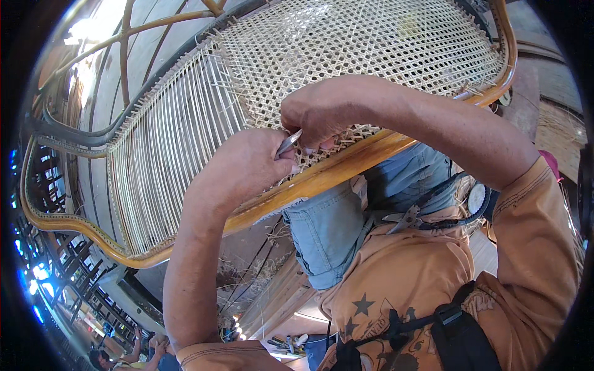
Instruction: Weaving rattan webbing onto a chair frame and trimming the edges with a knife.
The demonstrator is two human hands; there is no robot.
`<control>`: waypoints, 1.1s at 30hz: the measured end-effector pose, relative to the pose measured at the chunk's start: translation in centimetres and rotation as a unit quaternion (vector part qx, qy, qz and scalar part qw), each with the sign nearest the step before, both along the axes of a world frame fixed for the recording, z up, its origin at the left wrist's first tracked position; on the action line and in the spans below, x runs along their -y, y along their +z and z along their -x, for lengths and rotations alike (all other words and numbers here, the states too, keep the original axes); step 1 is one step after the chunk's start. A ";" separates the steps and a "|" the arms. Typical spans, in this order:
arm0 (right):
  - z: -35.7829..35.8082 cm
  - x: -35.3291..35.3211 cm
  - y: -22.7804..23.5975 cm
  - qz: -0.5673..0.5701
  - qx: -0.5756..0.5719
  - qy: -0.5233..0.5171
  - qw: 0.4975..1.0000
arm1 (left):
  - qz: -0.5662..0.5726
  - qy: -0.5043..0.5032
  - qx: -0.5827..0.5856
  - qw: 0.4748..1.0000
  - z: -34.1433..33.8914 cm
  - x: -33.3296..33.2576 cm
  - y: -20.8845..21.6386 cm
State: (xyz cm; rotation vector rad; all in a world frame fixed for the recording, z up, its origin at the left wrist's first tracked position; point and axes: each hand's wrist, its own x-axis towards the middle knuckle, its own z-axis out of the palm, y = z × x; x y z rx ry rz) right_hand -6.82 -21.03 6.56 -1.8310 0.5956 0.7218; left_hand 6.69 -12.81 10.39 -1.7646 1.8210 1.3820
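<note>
A long bench frame of varnished wood (334,166) lies across my lap, strung with pale cane. Its right part carries an open-hole cane weave (346,46), while its left part has only parallel cane strands (167,139). Both hands meet at the near edge of the weave, beside the front rail. My left hand (253,157) is closed, with a short shiny metal tool (289,143) between its fingers; its exact kind is unclear. Against it, my right hand (315,114) bends down with curled fingers over the weave. Whatever the right fingers grip is hidden beneath them.
Pointed metal cutters (405,219) rest at my waist near a white round disc (477,199). Curved wooden bars (125,49) rise beyond the seat. Loose fibre scraps (272,247) litter the floor below. Another person (139,355) sits at the lower left.
</note>
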 end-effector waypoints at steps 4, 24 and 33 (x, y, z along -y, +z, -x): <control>0.0 -0.1 -0.7 0.007 0.013 0.028 0.999 | 0.049 -0.037 0.026 0.998 0.1 -0.3 -0.5; 0.5 -0.4 -0.8 -0.015 0.024 -0.012 1.000 | 0.101 -0.051 0.022 0.993 0.5 -1.0 -1.0; 2.2 -2.8 1.5 0.111 0.090 -0.048 0.989 | 0.131 0.129 -0.029 0.982 -1.5 -2.8 1.6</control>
